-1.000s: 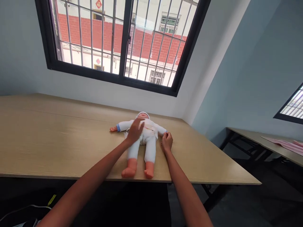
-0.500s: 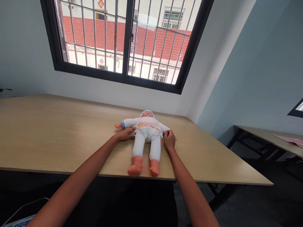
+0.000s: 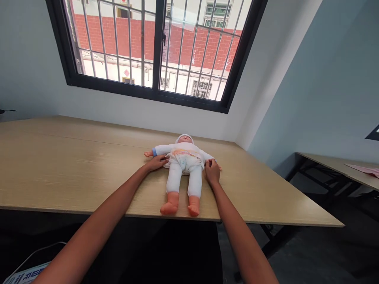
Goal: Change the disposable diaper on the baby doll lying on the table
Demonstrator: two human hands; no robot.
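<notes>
A baby doll (image 3: pixel 174 179) in white clothes and a white cap lies on its back, with its feet toward me at the table's near edge. Around its hips is a white diaper (image 3: pixel 186 161) with a coloured band at the waist. My left hand (image 3: pixel 157 162) is closed at the diaper's left side, fingertips on its edge. On the other side, my right hand (image 3: pixel 212 171) pinches the diaper's edge beside the doll's sleeve. What lies between the right fingertips is largely hidden by the hand.
The wooden table (image 3: pixel 89 169) reaches back to the wall under a barred window (image 3: pixel 154 51). A second table (image 3: pixel 325 165) on the right bears a pink cloth (image 3: pixel 364 170). At lower left, a printed package (image 3: pixel 29 273) sits below the table edge.
My left hand has moved slightly up and inward along the diaper's side. My right hand has barely shifted. The whole view has tilted a little; the doll lies as before.
</notes>
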